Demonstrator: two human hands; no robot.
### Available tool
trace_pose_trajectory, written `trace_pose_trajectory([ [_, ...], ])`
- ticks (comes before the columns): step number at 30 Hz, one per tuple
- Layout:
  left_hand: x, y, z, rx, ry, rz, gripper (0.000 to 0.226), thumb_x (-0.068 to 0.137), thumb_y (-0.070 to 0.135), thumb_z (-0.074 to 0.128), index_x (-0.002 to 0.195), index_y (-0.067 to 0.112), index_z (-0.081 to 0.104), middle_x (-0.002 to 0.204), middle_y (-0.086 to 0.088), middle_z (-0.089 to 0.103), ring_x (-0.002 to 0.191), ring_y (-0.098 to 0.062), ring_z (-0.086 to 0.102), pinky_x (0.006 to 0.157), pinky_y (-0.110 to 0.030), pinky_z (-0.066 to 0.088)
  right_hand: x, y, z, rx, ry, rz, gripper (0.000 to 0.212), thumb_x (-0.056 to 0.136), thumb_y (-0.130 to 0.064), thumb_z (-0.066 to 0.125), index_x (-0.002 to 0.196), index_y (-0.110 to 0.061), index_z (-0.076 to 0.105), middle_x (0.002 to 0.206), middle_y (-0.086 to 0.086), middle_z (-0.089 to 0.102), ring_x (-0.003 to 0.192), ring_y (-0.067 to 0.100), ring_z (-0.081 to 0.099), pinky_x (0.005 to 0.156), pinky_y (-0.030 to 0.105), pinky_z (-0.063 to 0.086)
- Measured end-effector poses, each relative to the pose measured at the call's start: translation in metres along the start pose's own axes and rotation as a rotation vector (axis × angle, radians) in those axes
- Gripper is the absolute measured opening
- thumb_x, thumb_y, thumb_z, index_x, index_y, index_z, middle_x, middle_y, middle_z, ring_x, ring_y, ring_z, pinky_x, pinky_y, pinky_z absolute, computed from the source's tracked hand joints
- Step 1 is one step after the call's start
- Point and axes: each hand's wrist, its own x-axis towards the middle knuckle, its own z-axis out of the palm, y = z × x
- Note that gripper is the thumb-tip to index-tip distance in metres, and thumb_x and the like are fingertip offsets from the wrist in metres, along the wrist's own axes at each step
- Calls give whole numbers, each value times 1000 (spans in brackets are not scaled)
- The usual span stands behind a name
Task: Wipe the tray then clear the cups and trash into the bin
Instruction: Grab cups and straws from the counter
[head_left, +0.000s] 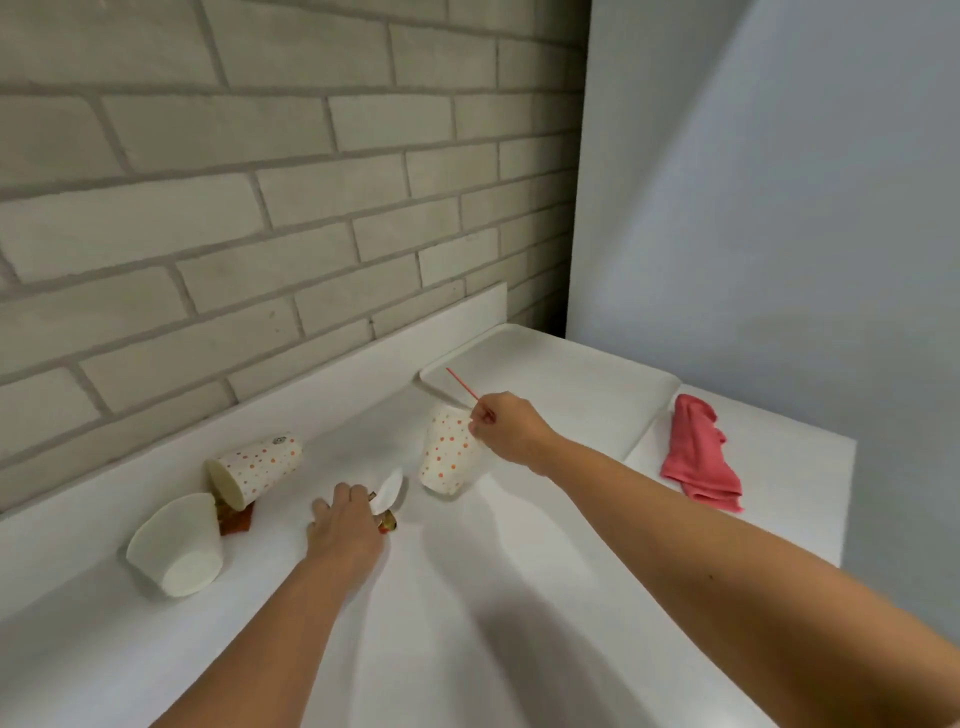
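The white tray (571, 384) lies flat at the far end of the white counter (467, 597), pushed into the corner where the brick wall (260, 182) meets the plain grey wall (779, 208). At the tray's near left corner my right hand (511, 428) pinches a thin red straw (461, 383) between thumb and fingertips, right at the rim of a dotted paper cup (447, 452). That cup hangs tilted with its mouth toward my hand; I cannot tell whether my fingers grip its rim too, or whether its base touches the counter. Left of it my left hand (345, 530) reaches palm down, its fingers curled round a white scrap (388, 491) that sticks up past my fingertips, with a crumpled coloured wrapper (387, 521) just beneath my hand. Farther left a second dotted cup (257, 467) lies on its side against the low white backsplash (363, 358), mouth toward me. Its rim rests over a reddish wrapper (236, 519). Just beside that, a plain white paper bowl (174, 545) lies tipped on its side with its base toward me. To the right of the tray, a pink cloth (698, 454) lies bunched on the counter, close to the tray's edge
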Motion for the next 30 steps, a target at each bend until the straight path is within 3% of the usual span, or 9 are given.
trace_pose_trajectory([
  [5,-28,35,8,-172,-77,53,18,91,13,41,108,8,46,113,-10,51,101,-29,47,72,-32,36,-54,14,-42,-95,21,29,20,91,-5,46,102,-8,62,101,3,53,88,16,49,55,13,35],
  [10,-64,85,8,-202,-191,140,36,94,29,48,118,3,45,122,-16,52,109,-31,54,83,-33,43,-121,29,-89,-227,87,93,23,91,-5,49,106,-6,66,107,4,63,87,14,52,60,17,41],
  [13,-88,116,6,-193,-243,248,41,98,34,40,117,-1,49,121,-18,54,110,-32,54,85,-33,43,-160,43,-116,-279,133,141,16,91,-6,49,83,-12,62,79,-4,55,79,16,52,60,20,45],
  [15,-107,141,2,-224,-269,307,42,99,34,39,114,-3,51,118,-19,56,107,-32,55,83,-33,44,-185,57,-134,-328,170,164,18,89,-6,50,71,-9,52,74,1,53,76,20,50,55,21,39],
  [17,-127,167,-3,-297,-278,359,40,98,33,40,115,-2,49,118,-19,54,103,-32,55,78,-34,43,-208,72,-152,-388,205,190,14,88,-9,53,87,2,61,88,11,61,80,22,52,59,20,38],
  [20,-158,201,-11,-424,-286,483,25,97,25,45,107,3,48,105,-13,52,88,-24,48,64,-29,37,-237,94,-179,-452,271,194,20,88,-10,59,100,2,68,93,7,51,82,17,45,51,4,34],
  [23,-186,229,-14,-472,-301,601,10,93,18,48,91,9,44,85,-4,49,80,-21,45,52,-23,30,-259,121,-194,-459,309,265,19,89,-11,58,101,1,67,87,1,44,86,20,47,63,11,36],
  [26,-211,256,-5,-432,-319,708,8,90,16,51,87,11,46,83,-3,51,79,-22,48,54,-23,31,-272,158,-197,-443,269,366,22,93,-8,52,107,2,65,90,4,57,90,22,52,77,23,43],
  [30,-241,290,28,-388,-378,745,17,92,20,53,105,9,56,100,-10,60,86,-24,56,67,-32,43,-279,215,-196,-435,171,454,22,93,-4,49,109,-1,63,113,14,61,88,18,47,74,24,38],
])
